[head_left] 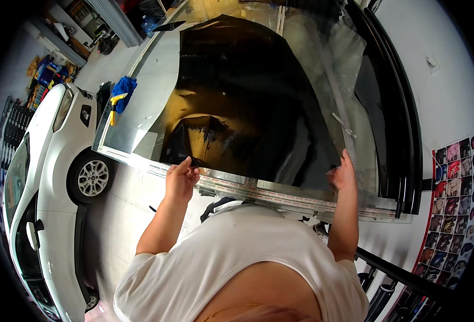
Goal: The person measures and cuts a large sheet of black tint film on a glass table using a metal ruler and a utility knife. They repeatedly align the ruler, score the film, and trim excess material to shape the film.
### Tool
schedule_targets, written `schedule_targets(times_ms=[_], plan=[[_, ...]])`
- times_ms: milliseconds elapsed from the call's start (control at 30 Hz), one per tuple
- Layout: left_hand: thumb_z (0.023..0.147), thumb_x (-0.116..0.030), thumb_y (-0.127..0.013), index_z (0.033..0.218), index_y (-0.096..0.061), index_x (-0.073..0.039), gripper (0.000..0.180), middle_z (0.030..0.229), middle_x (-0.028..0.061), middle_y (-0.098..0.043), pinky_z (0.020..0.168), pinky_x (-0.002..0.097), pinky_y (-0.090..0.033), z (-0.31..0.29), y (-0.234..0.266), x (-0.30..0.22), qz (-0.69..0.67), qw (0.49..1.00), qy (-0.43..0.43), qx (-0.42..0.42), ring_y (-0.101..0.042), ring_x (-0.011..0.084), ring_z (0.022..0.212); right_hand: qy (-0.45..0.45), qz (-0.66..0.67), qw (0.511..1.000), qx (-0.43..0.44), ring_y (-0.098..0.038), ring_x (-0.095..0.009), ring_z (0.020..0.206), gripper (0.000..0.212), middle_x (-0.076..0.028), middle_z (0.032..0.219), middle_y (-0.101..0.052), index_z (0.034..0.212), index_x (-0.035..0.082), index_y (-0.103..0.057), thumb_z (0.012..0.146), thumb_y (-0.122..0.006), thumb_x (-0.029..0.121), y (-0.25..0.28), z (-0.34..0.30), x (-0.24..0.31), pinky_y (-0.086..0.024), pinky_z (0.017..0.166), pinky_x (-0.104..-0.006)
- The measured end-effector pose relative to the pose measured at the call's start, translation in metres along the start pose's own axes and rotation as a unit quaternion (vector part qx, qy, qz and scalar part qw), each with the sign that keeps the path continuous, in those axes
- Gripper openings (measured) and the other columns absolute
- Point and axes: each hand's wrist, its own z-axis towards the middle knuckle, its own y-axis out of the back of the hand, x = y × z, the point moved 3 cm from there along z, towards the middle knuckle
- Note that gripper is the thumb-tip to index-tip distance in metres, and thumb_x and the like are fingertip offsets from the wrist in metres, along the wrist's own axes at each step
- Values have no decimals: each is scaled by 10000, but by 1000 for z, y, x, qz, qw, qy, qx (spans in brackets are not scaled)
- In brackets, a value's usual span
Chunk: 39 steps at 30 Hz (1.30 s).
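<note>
A large dark sheet of tinting film [242, 102], shiny and cut with a curved outline, lies over a glass-topped table [156, 70]. My left hand [182, 180] pinches its near left corner, where the film buckles up into a fold. At the near right corner my right hand [344, 172] has its fingers closed on the film's edge, with the thumb partly blurred. Just beyond the right hand, a white-handled cutter [344, 124] rests beside a long clear ruler [338, 96].
A blue cloth [123, 88] and a yellow squeegee [115, 107] sit at the table's left edge. Long black rolls [395, 107] line the right side, by the wall. A white car [54, 161] stands to the left. A sample chart [451, 209] hangs at the right.
</note>
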Motion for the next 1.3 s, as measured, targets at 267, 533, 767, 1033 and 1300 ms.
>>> schedule_targets(times_ms=[267,533,767,1033,1300], plan=[[867,-200,-630,859,-503,-139,141,790,11,-572,749,426,-513,11,53,23,-1,995,15,-99,-584,157,743,-35,-185,977,105,-651,-185,805,236,-71,935,-675,1033,28,-639,840,-635,165,-58,41,24,-518,710,-317],[896,-84,-569,946,-465,-74,115,886,57,-543,813,432,-536,7,45,82,22,993,77,-87,-582,198,795,129,-307,926,178,-629,-146,797,214,-60,926,-668,1025,-17,-626,816,-612,26,-87,26,79,-494,752,-278],[871,-70,-599,856,-440,-81,161,802,56,-530,717,380,-570,5,11,84,11,995,72,-71,-580,183,749,208,-330,906,166,-608,-111,801,191,-30,913,-652,1030,-21,-616,853,-595,47,-51,-3,113,-477,745,-244],[816,-79,-632,788,-500,-93,136,563,31,-468,543,370,-527,60,32,18,126,989,-22,-71,-517,164,504,105,-195,974,47,-624,-170,883,238,-62,989,-653,1052,19,-607,816,-620,36,-33,-44,9,-501,805,-300],[719,-238,-737,1228,-485,-13,612,1210,198,-540,959,387,-405,176,31,-149,564,642,-389,-344,-507,341,1138,12,-233,957,174,-620,-165,796,242,-133,905,-642,979,-29,-519,838,-654,116,-179,-47,-172,-519,676,-307]])
